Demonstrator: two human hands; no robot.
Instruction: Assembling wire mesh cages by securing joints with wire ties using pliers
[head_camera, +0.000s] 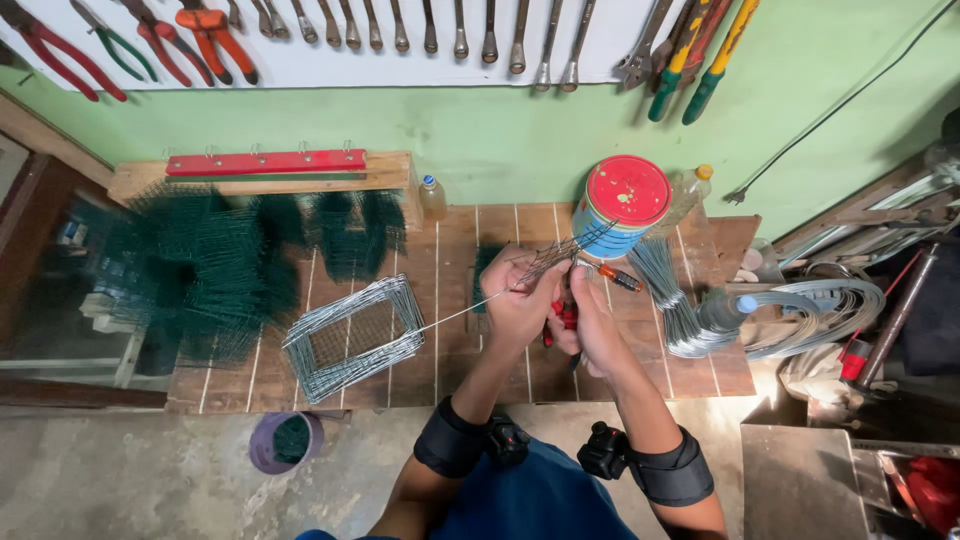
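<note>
My left hand (518, 305) is closed around a thin grey wire (455, 313) that runs left to a stack of rectangular wire mesh frames (352, 336) on the wooden bench (440, 375). Close beside it, my right hand (590, 322) grips red-handled pliers (566, 316) just under the left hand. A fan of thin wires (560, 252) spreads up from my hands toward a round tin with a red lid (625, 200). Both wrists wear black bands.
Dark green mesh pieces (200, 265) pile up on the bench's left and back. An orange-handled screwdriver (615, 276) lies by the tin. Bundles of cut wire (690, 310) lie at the right. Pliers and spanners (450, 30) hang on the wall. A purple bucket (283, 441) stands on the floor.
</note>
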